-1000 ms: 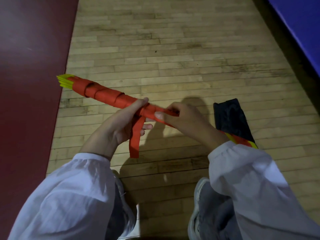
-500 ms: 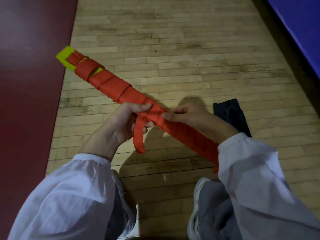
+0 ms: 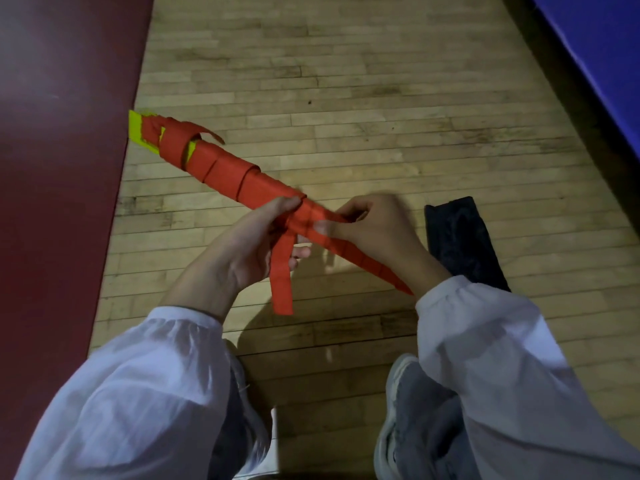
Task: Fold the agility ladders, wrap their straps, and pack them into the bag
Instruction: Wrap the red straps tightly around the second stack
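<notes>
Single view, head-worn, wide-angle. Looks forward and steeply down over person's own arms. Close range: left hand (image 3: 242, 247) and right hand (image 3: 374, 233) sit near frame centre, both gripping ladder bundle (image 3: 235, 174). White sleeves (image 3: 138, 393) fill lower corners, shoes (image 3: 391, 410) at bottom edge. Wooden floor (image 3: 346, 81) runs up frame. Dark red surface (image 3: 62, 168) along left edge, blue surface (image 3: 606, 46) top right.

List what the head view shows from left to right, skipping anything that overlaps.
Dark red floor area → yellow end of the ladder bundle → left hand → right hand → black bag → blue mat.
</notes>
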Demonstrator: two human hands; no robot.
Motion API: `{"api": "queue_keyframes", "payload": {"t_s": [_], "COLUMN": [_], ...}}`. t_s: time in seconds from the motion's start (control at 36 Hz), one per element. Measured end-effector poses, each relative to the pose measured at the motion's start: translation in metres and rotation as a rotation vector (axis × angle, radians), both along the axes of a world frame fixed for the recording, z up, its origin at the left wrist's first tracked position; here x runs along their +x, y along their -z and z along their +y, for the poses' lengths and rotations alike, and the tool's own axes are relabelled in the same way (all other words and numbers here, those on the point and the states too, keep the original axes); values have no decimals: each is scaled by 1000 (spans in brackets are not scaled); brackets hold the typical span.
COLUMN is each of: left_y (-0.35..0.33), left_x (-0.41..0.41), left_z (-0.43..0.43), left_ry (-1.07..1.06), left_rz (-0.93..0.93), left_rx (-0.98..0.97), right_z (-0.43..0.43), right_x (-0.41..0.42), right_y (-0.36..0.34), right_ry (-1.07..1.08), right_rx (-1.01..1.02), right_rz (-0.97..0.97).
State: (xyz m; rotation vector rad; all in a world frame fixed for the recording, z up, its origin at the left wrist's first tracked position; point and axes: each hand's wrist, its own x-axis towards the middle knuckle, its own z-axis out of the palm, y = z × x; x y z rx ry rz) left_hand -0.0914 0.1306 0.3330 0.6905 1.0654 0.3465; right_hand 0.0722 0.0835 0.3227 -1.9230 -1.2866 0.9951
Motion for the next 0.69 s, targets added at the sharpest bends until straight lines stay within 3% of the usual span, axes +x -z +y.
{"api": "queue_keyframes", "payload": {"t_s": [0.14, 0.31, 0.53, 0.69], "left_y": [4, 7, 7, 3], "left_x": [1, -2, -3, -3], "left_z": [-3, -2, 0, 0], "left_ry": [4, -29, -42, 32], "left_rz": [39, 59, 97, 58], "left_rx": [7, 13, 123, 143], "right_z": [-5, -7, -1, -3], "right_x": [-13, -20, 8, 22], "right_y": [5, 3, -11, -8], "right_ry": [2, -71, -214, -339], "right_rx": [72, 139, -134, -472], "right_rz": [-176, -226, 135, 297]}}
